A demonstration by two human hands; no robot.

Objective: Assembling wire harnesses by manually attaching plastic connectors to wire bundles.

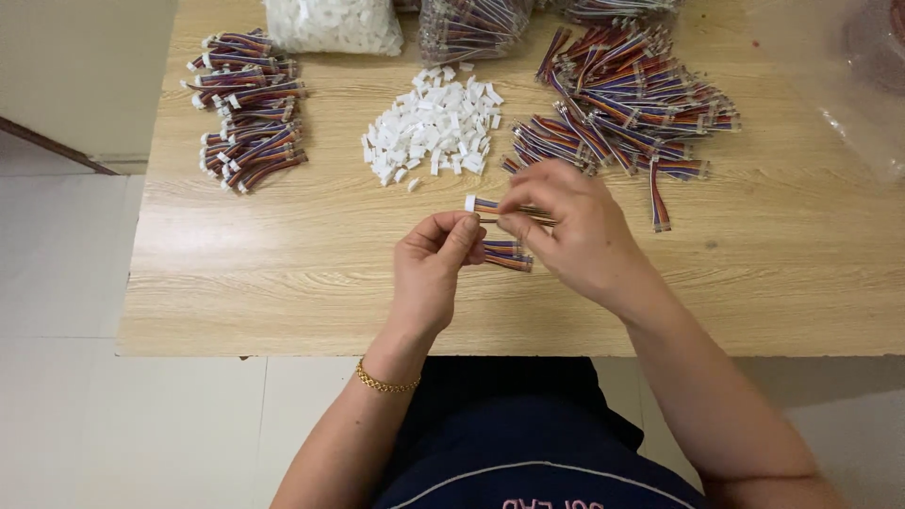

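My left hand point(432, 269) pinches one end of a short multicoloured ribbon cable point(507, 254) above the wooden table point(283, 273). My right hand point(570, 231) holds a second ribbon cable with a white connector point(481, 204) on its tip, fingers closed around the wires. The two hands meet over the table's front middle. A loose heap of small white plastic connectors point(434, 127) lies just beyond the hands. At the right back lies a big pile of bare ribbon cables point(627, 99). At the left back lies a pile of cables with white connectors fitted point(247, 108).
Clear plastic bags stand along the back edge: one with white connectors point(332, 24), one with cables point(468, 26). Crumpled clear plastic point(863, 94) lies at the right back. The table's front edge runs close to my body; pale tiled floor point(66, 283) lies to the left.
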